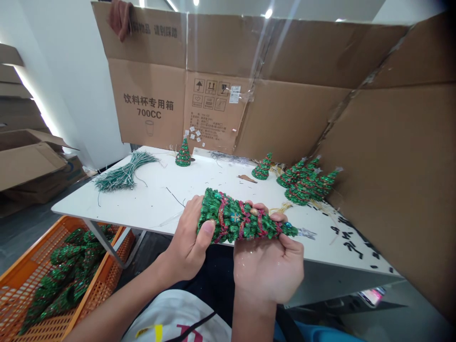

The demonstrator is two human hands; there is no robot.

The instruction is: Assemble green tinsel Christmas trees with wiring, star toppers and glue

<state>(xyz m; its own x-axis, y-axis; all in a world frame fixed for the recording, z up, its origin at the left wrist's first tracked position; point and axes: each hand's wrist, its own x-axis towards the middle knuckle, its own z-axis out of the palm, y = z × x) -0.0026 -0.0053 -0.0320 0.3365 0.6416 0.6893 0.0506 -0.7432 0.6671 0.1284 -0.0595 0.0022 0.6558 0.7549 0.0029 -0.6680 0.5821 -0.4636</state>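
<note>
A green glittery Christmas tree ornament (237, 217) with red garlands lies sideways between my hands, just above the table's front edge. My left hand (192, 235) grips its wide base, thumb on the near side. Round the narrower upper part, my right hand (269, 261) is closed, its fingers behind the tree and the thumb near the tip. A silvery star (307, 233) sticks out past the right hand. Glitter specks dot the right wrist and palm.
On the white table (156, 209) are a bundle of green wires (124, 173), one small tree (183, 154), another tree (262, 166) and a cluster of trees (309, 183). Black scraps (351, 242) lie at right. Cardboard (153, 80) walls the back; an orange crate (59, 225) holds more trees.
</note>
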